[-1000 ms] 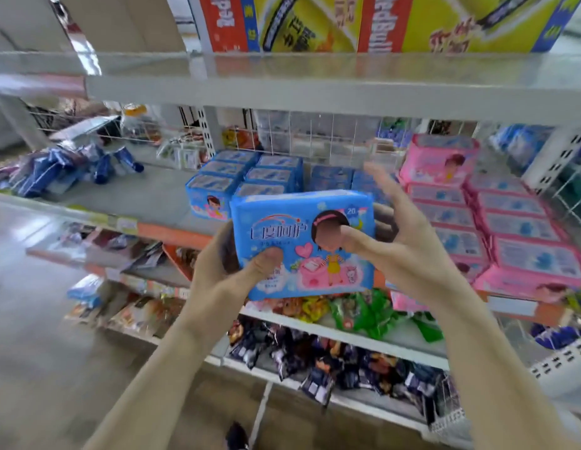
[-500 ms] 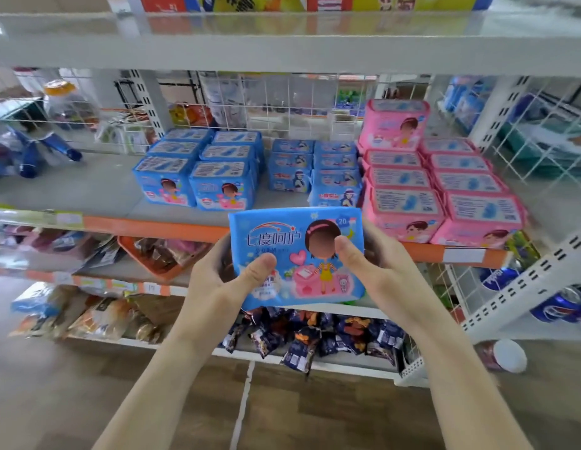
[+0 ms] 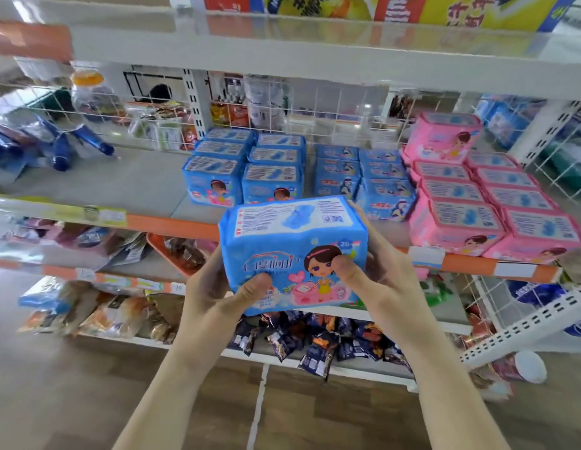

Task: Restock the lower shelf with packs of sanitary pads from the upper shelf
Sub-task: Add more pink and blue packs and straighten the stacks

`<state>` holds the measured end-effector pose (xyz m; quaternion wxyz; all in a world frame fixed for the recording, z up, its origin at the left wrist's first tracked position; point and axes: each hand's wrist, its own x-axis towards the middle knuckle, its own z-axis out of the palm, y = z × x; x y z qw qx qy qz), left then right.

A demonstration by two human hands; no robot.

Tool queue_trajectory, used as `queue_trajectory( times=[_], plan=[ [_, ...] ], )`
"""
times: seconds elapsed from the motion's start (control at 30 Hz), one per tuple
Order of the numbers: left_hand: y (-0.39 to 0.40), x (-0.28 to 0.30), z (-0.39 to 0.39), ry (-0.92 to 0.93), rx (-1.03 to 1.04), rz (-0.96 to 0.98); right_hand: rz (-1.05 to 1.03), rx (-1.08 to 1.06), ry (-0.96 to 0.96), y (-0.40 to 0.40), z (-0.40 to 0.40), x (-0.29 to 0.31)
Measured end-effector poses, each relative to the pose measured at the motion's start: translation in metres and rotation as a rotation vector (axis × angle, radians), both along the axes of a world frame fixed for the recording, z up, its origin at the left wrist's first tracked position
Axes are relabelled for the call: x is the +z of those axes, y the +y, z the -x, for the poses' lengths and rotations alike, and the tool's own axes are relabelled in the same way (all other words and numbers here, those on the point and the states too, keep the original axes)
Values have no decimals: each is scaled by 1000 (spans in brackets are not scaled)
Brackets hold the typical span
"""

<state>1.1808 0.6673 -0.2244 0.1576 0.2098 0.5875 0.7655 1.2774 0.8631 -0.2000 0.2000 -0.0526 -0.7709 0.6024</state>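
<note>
Risk first: soft blue pack [image 3: 294, 254] is only pinched at its two ends, so if I push it in crooked it could catch the orange shelf lip [image 3: 172, 222] and squirm out, or shove the front blue packs [image 3: 243, 185] backwards and wreck the rows. Wrapper looks slick too, so squeezing harder probably just bulges it. Pink packs [image 3: 497, 219] sit just to the right, wouldn't want it landing on those by mistake.

Where it is right now: in the air in front of the shelf edge, tilted with its printed top toward me, just in front of the blue rows. My left hand [image 3: 214, 293] is clamped on its left end, thumb on the front face; my right hand [image 3: 383, 277] is clamped on the right end the same way
</note>
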Motion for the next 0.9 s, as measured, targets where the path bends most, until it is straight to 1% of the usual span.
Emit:
queue_trajectory(
  times=[0.13,0.2,0.33,0.43,0.47,0.5,0.53,0.6,0.7,0.73,0.77,0.83,0.9],
  plan=[
    [-26,-7,19,-21,13,-1,-24,28,16,-26,21,-3],
    [-38,-12,28,1,8,-2,-21,30,26,-38,31,-7],
    [-59,-11,45,-28,28,65,21,28,19,-63,45,-10],
    [-72,-9,63,-171,25,128,97,14,-14,-67,47,-20],
    [-76,-9,70,-218,27,145,91,-8,-39,-65,45,-26],
    [-78,-10,78,-247,19,165,34,-21,-72,-62,42,-31],
    [-80,-7,83,-275,22,181,-85,-24,-105,-60,38,-35],
    [-80,-1,85,-312,-11,209,-389,-18,-143,-60,35,-39],
    [-66,11,92,-345,-91,323,-738,-66,-56,-58,43,-39],
    [-67,19,91,-346,-150,308,-810,-84,-17,-56,49,-36],
    [-65,23,92,-346,-170,322,-837,-98,11,-52,51,-32],
    [-55,27,103,-307,-255,360,-802,-96,68,-41,49,-25],
    [-52,31,99,-285,-309,401,-635,-45,104,-33,42,-19]
  ],
)
